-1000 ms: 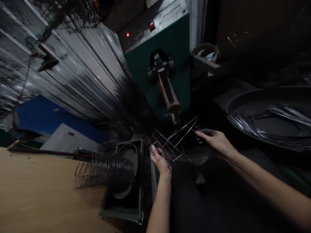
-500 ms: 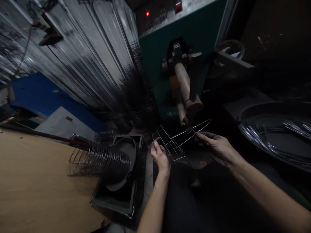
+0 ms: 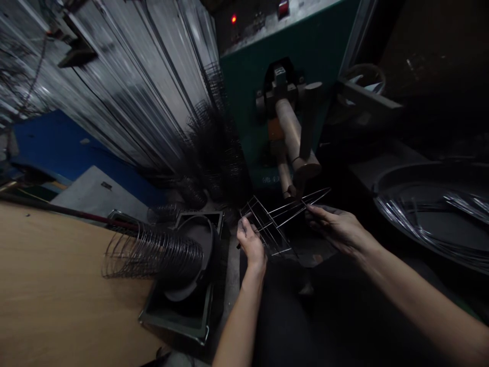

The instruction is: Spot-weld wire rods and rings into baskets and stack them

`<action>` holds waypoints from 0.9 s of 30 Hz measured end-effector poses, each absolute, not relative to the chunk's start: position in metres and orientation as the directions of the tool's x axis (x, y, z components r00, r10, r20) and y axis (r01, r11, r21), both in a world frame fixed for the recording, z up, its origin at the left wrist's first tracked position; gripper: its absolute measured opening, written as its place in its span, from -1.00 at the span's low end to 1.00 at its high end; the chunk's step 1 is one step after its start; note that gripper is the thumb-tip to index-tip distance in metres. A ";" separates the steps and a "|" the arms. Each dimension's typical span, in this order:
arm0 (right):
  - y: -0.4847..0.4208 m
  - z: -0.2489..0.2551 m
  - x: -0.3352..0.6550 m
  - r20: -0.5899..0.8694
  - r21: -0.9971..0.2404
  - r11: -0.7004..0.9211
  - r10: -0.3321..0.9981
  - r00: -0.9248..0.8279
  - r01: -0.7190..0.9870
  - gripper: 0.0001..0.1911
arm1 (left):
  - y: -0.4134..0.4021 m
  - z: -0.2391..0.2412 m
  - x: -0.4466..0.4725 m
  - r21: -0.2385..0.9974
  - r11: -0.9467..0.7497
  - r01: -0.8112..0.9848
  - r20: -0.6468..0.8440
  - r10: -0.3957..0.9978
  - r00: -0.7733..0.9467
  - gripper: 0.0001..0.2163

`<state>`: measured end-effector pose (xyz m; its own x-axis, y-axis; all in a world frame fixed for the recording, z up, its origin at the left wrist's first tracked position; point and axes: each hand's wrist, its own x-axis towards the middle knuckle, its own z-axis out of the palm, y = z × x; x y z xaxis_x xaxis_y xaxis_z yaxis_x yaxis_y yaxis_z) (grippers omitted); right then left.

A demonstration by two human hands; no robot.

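A thin metal wire frame [image 3: 275,230] with crossing bars is held between my two hands, below the machine's electrodes. My left hand [image 3: 251,241] pinches its left edge, thumb on top. Fingers closed, my right hand [image 3: 339,227] grips the wire at the frame's right side, where a long pointed loop reaches up to the right. Just above, the lower electrode arm [image 3: 284,176] ends close to the wire; whether they touch I cannot tell. The thicker upper arm [image 3: 294,132] sticks out of the green welding machine [image 3: 244,102].
A coil of wire rings [image 3: 153,252] hangs on a rod at the left, its end by a dark round disc over a metal-framed box [image 3: 175,326]. To the right, a large round tray [image 3: 385,178] holds loose shiny wires [image 3: 408,224]. Stacked wire pieces [image 3: 217,137] stand by the corrugated wall.
The wire frame has turned and shifted slightly in my hands, beneath the electrodes. Both hands keep their hold. The view has moved a little.
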<state>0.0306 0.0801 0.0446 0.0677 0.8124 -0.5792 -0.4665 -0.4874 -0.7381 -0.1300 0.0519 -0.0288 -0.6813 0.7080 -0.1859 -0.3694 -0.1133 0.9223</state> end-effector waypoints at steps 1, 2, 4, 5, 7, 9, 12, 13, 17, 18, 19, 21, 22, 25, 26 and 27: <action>0.080 0.047 0.030 -0.587 -0.735 -0.495 0.807 0.068 -0.463 -0.88 | 0.053 -0.028 -0.130 0.923 -0.114 -0.369 -0.185 0.710 -0.680 -0.56; 0.080 0.048 0.030 -0.593 -0.731 -0.502 0.802 0.067 -0.463 -0.87 | 0.053 -0.028 -0.130 0.923 -0.114 -0.368 -0.183 0.710 -0.680 -0.57; 0.080 0.051 0.030 -0.596 -0.726 -0.504 0.800 0.064 -0.468 -0.83 | 0.054 -0.026 -0.129 0.924 -0.109 -0.367 -0.186 0.709 -0.680 -0.58; 0.081 0.052 0.030 -0.595 -0.726 -0.502 0.801 0.063 -0.471 -0.82 | 0.054 -0.025 -0.129 0.924 -0.107 -0.366 -0.188 0.706 -0.682 -0.58; 0.081 0.052 0.030 -0.591 -0.727 -0.499 0.805 0.059 -0.472 -0.81 | 0.055 -0.023 -0.128 0.924 -0.107 -0.367 -0.191 0.702 -0.686 -0.60; 0.083 0.052 0.030 -0.596 -0.725 -0.504 0.801 0.060 -0.470 -0.81 | 0.056 -0.022 -0.128 0.919 -0.106 -0.380 -0.204 0.698 -0.687 -0.61; 0.087 0.052 0.029 -0.599 -0.714 -0.504 0.799 0.051 -0.487 -0.80 | 0.058 -0.022 -0.129 0.902 -0.107 -0.418 -0.240 0.681 -0.692 -0.66; 0.088 0.052 0.029 -0.593 -0.711 -0.498 0.804 0.043 -0.496 -0.81 | 0.058 -0.022 -0.129 0.896 -0.109 -0.430 -0.246 0.683 -0.687 -0.68; 0.086 0.050 0.030 -0.554 -0.720 -0.459 0.832 0.033 -0.520 -0.83 | 0.057 -0.020 -0.128 0.878 -0.117 -0.464 -0.250 0.716 -0.652 -0.74; 0.083 0.049 0.032 -0.543 -0.726 -0.448 0.839 0.035 -0.521 -0.84 | 0.057 -0.019 -0.128 0.873 -0.118 -0.473 -0.255 0.716 -0.650 -0.75; 0.080 0.048 0.034 -0.537 -0.733 -0.442 0.843 0.041 -0.518 -0.85 | 0.057 -0.018 -0.128 0.869 -0.119 -0.480 -0.263 0.710 -0.653 -0.76; 0.071 0.045 0.040 -0.541 -0.742 -0.447 0.839 0.053 -0.500 -0.89 | 0.058 -0.017 -0.128 0.863 -0.121 -0.490 -0.276 0.700 -0.659 -0.76; 0.067 0.042 0.044 -0.548 -0.746 -0.456 0.834 0.059 -0.485 -0.90 | 0.060 -0.016 -0.129 0.862 -0.125 -0.491 -0.275 0.698 -0.661 -0.75; 0.058 0.033 0.055 -0.557 -0.761 -0.483 0.829 0.053 -0.434 -0.93 | 0.065 -0.015 -0.132 0.861 -0.146 -0.487 -0.260 0.697 -0.668 -0.73; 0.056 0.031 0.057 -0.552 -0.766 -0.483 0.832 0.049 -0.424 -0.94 | 0.066 -0.015 -0.133 0.861 -0.155 -0.485 -0.253 0.697 -0.671 -0.73; 0.055 0.030 0.058 -0.550 -0.769 -0.484 0.834 0.045 -0.418 -0.95 | 0.068 -0.015 -0.134 0.862 -0.161 -0.482 -0.245 0.699 -0.672 -0.73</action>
<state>0.0581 0.0552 0.0296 0.0453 0.8339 -0.5501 -0.4181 -0.4843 -0.7686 -0.1339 0.0677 -0.0152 -0.6718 0.6990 -0.2450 -0.4816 -0.1609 0.8615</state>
